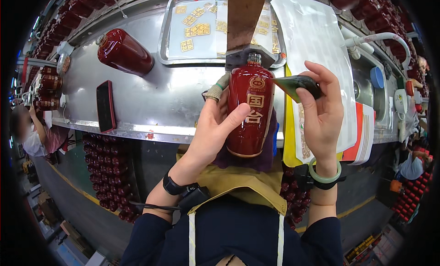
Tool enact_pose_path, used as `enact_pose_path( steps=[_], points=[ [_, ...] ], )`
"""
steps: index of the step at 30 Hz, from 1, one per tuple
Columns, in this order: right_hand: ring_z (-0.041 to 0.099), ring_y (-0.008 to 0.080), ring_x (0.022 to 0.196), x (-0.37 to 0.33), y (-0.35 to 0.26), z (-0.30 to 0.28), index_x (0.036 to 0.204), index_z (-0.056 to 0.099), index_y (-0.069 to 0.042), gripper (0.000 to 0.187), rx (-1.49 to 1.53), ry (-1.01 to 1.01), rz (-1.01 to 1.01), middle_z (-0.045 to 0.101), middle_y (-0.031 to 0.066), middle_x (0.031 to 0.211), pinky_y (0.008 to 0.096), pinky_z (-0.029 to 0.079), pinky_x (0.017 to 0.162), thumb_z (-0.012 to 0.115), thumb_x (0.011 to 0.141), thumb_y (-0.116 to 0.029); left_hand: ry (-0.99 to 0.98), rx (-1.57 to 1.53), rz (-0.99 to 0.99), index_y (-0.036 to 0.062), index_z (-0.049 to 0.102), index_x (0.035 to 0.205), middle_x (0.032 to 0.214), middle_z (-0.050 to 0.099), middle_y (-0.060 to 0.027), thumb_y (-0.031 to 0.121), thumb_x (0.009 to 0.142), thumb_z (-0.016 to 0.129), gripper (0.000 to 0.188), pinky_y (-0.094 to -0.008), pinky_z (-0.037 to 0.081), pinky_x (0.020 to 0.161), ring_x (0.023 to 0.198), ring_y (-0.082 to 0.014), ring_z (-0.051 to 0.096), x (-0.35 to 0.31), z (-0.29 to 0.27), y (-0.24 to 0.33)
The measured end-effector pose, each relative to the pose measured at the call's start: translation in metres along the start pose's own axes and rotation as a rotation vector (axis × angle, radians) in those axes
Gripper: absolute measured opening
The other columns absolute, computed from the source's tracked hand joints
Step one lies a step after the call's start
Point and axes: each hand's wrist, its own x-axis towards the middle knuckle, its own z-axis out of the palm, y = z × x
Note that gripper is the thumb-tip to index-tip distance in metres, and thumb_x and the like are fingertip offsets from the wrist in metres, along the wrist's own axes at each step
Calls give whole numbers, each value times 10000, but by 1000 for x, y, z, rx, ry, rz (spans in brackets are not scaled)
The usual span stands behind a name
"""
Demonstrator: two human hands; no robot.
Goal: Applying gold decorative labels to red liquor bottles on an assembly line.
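Note:
A dark red glossy bottle with gold characters and a clear threaded neck leans back in front of me, over the counter's near edge. My left hand is closed round its left side, thumb across the front. A beige knitted finger cover with a green rim is on one of its fingers. Between the fingers and thumb of my right hand is a dark green, pointed, flat scraper-like tool. Its tip reaches the bottle's upper right side; whether it touches I cannot tell. A dark purple cloth lies under the bottle.
A metal tray with gold character stickers lies behind, partly hidden by an upright brown post. To the left are another red bottle and a phone. White sheets and a sink are on the right.

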Motion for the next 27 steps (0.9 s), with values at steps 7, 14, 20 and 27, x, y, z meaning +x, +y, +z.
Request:
enact_pose_path(
  steps=[7, 14, 20, 27],
  points=[
    [672, 164, 1012, -7, 6, -7, 1342, 576, 16, 332, -172, -99, -83, 672, 92, 1118, 291, 547, 885, 580, 1013, 56, -7, 112, -4, -17, 249, 1606, 1549, 446, -203, 157, 956, 778, 855, -392, 456, 1150, 1376, -248, 523, -1, -1, -1],
    [433, 53, 812, -33, 17, 16, 1428, 487, -37, 640, 180, -174, 470, 440, -47, 918, 191, 371, 716, 823, 897, -159, -1, 151, 17, -13, 256, 1604, 1531, 472, -196, 121, 958, 767, 834, -381, 477, 1129, 1358, -237, 541, 0, 0, -2],
    [415, 54, 808, -42, 30, 28, 1504, 431, -19, 766, 181, -133, 465, 421, -51, 899, 202, 363, 708, 852, 888, -194, -15, 148, 8, -17, 251, 1606, 1547, 464, -199, 97, 968, 747, 816, -391, 451, 1151, 1378, -242, 527, 0, -3, 0],
    [437, 57, 843, -43, 28, 26, 1514, 425, -16, 776, 174, -156, 461, 446, -44, 931, 208, 387, 739, 850, 890, -194, -22, 122, -2, -24, 240, 1610, 1575, 446, -201, 84, 983, 725, 800, -395, 429, 1167, 1396, -243, 511, -1, -5, 1]
  ],
)
